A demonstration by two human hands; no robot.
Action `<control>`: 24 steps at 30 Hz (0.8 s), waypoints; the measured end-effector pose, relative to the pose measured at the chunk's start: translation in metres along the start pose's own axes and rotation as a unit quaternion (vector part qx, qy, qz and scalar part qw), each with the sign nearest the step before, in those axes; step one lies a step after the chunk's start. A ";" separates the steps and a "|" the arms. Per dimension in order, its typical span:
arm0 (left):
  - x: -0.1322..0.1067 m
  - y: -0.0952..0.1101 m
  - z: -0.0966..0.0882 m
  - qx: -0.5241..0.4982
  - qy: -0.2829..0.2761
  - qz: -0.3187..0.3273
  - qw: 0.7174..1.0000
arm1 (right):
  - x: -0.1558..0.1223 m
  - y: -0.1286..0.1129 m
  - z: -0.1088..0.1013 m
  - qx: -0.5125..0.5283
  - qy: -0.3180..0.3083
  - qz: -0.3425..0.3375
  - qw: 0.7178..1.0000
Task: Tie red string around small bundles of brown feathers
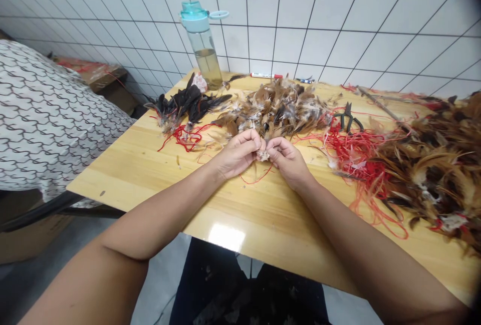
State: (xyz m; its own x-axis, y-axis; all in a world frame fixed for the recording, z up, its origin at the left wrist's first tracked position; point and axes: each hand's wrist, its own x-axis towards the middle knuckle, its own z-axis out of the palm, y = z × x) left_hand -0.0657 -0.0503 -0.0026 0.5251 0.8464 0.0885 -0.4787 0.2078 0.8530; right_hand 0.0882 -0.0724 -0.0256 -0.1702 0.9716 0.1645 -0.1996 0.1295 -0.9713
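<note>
My left hand (pixel 242 152) and my right hand (pixel 287 160) meet over the middle of the wooden table, fingers pinched. Between them is a small feather bunch (pixel 263 155) with a pale, fluffy base; both hands grip it, and most of it is hidden by my fingers. A thin red string (pixel 259 181) hangs in a loop below the bunch onto the tabletop. Just beyond my hands lies a heap of brown and white feathers (pixel 280 104). Black feather bunches (pixel 188 102) lie to its left, with tangled red string (pixel 186 137) in front of them.
A water bottle (pixel 205 47) stands at the back left. Green-handled pliers (pixel 348 118) lie right of the feathers, near a red string tangle (pixel 353 149). A large brown feather pile (pixel 439 165) covers the right side. Markers (pixel 266 75) lie by the tiled wall (pixel 293 9).
</note>
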 end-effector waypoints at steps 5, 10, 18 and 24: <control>0.000 0.000 0.001 -0.001 -0.020 -0.009 1.000 | 0.000 0.003 0.002 -0.010 0.003 0.013 1.000; -0.001 0.000 0.000 0.024 -0.018 -0.021 0.999 | 0.000 0.003 0.001 -0.037 0.021 0.019 0.999; -0.004 -0.002 0.000 0.156 0.022 -0.062 0.986 | 0.002 -0.006 -0.007 -0.229 -0.030 -0.063 0.971; -0.007 0.007 0.001 0.149 0.006 -0.089 0.985 | 0.005 -0.006 -0.013 -0.281 -0.041 -0.118 0.952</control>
State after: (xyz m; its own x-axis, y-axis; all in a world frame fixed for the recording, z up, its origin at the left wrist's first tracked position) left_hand -0.0720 -0.0551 0.0031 0.5731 0.8154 -0.0815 -0.1501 0.2022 0.9678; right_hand 0.1016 -0.0660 -0.0210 -0.2638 0.8868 0.3796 0.3013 0.4496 -0.8409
